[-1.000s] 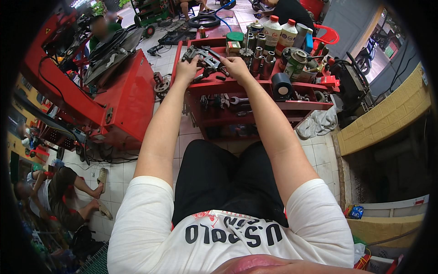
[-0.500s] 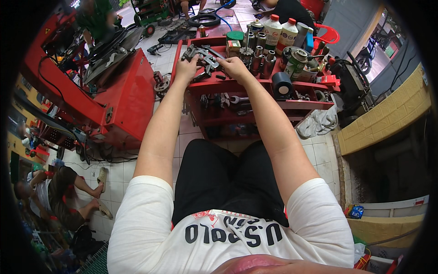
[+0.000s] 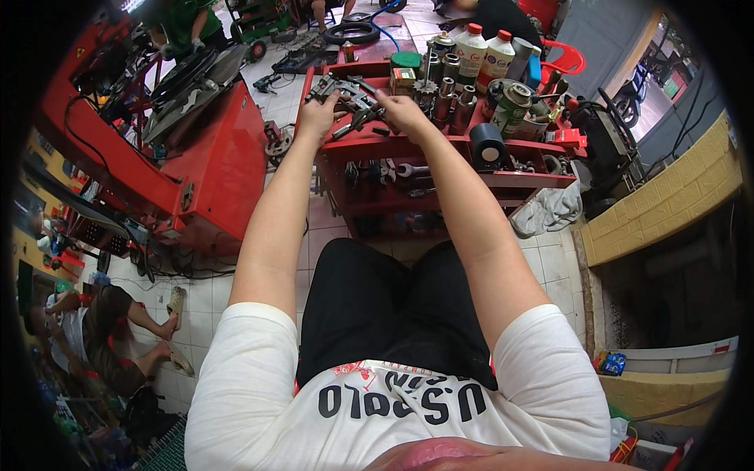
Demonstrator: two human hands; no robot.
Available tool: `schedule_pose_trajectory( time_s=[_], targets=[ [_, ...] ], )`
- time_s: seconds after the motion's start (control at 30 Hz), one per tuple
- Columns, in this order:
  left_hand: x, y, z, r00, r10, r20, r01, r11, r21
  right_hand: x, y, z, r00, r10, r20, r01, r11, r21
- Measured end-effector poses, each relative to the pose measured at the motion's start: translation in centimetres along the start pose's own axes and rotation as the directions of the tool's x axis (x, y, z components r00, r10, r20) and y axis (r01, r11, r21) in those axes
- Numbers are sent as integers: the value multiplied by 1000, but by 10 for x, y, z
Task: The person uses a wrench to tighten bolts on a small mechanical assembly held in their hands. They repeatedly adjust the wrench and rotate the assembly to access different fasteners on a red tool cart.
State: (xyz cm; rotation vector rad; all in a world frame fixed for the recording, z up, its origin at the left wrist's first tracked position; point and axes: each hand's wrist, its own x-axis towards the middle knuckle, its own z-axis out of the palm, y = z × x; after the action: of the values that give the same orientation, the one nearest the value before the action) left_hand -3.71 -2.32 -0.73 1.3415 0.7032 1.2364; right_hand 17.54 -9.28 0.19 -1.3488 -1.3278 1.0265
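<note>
Hands, left and right, grip dark jagged metal tools on red cart.

Red tool cart: tools, bottles

A tool cart stands before the seated person; on its top shelf lie hand tools at left, sockets and bottles behind, a tape roll at right. A machine stands left of the cart.
</note>
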Motion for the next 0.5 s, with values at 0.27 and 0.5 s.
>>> schedule_pose_trajectory(
  time_s=[0.27,0.5],
  targets=[
    [-1,1,6,999,-11,-34,12,1000,21,1,6,-13,991,-18,-133,45,979,199],
    [0,1,8,1000,2,-22,-2,999,38,5,8,-4,989,-88,-116,60,972,-227]
  ],
)
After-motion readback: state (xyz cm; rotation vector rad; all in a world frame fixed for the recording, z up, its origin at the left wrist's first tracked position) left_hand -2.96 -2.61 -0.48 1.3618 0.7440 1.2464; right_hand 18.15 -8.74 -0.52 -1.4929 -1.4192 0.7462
